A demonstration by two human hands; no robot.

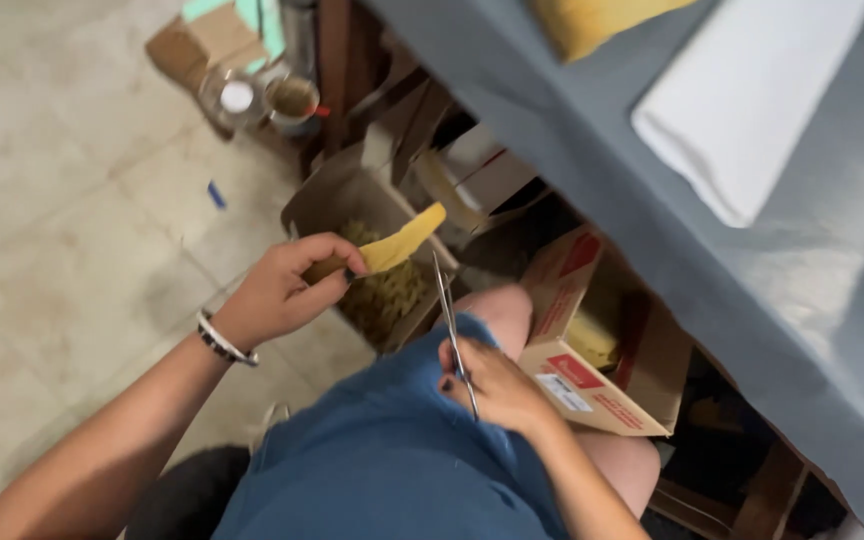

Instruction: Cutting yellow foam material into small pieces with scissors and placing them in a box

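The person's arms are bare from the wrist up — no sleeves in view. The left hand (282,290) has a banded bracelet, light and dark, just behind it at the wrist. The right hand (492,385) shows dark-painted nails. Below that bracelet — blue frayed denim shorts.

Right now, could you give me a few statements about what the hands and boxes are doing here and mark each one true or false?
1. The left hand holds a yellow strip. True.
2. The right hand holds a hammer. False: it holds scissors.
3. The strip is over an open box of yellowish pieces on the floor. True.
4. The scissors are cutting into the strip. False: their tip is beside it, apart from it.
5. The left wrist wears a bracelet. True.
6. The white sheet lies on the floor. False: it lies on the grey table.
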